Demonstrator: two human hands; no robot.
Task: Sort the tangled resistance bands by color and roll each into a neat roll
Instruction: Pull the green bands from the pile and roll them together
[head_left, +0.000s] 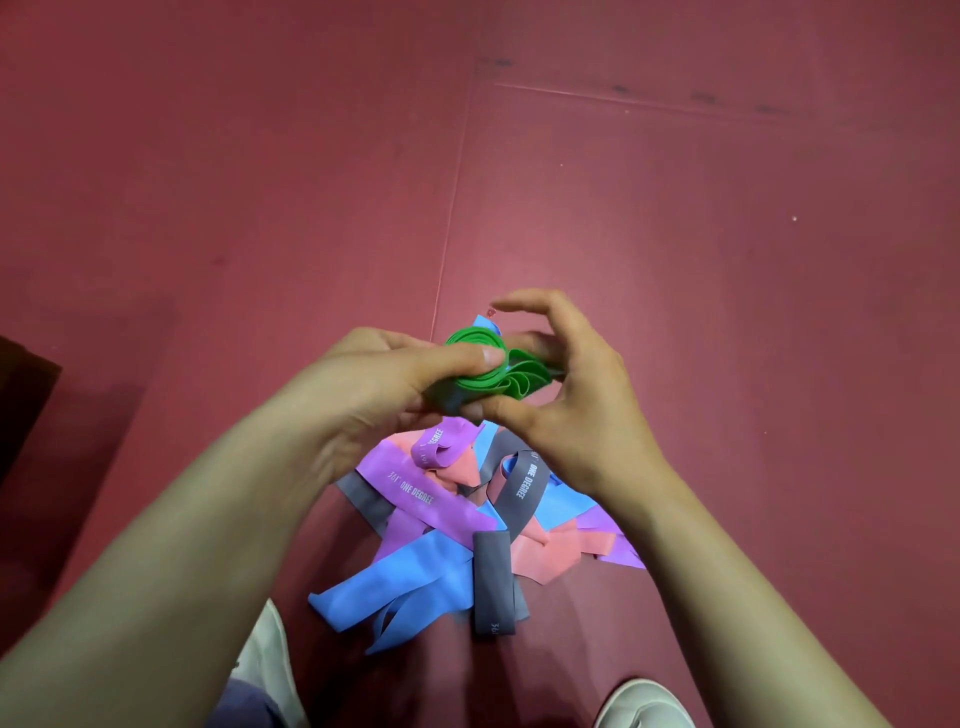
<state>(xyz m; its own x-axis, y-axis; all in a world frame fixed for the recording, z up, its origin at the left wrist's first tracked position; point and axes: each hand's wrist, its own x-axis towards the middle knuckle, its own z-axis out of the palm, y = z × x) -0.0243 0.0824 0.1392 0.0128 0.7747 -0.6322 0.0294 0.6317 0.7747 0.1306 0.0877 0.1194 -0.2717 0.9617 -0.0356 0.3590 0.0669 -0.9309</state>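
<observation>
A green resistance band (485, 371), partly coiled into a loose roll, is held up over the floor between both hands. My left hand (374, 389) grips the coil from the left, thumb pressed across its top. My right hand (566, 395) pinches the loose folded end from the right, its upper fingers arched above the band. Below the hands lies a tangled pile: purple bands (415, 493), blue bands (415, 577), grey bands (493, 582) and salmon-pink bands (545, 551), crossing over each other on the floor.
The floor is red matting (675, 234) with a seam (447, 228) running away from the pile. A dark object (21, 405) sits at the left edge. Light shoes (644, 701) and a trouser leg (249, 701) show at the bottom.
</observation>
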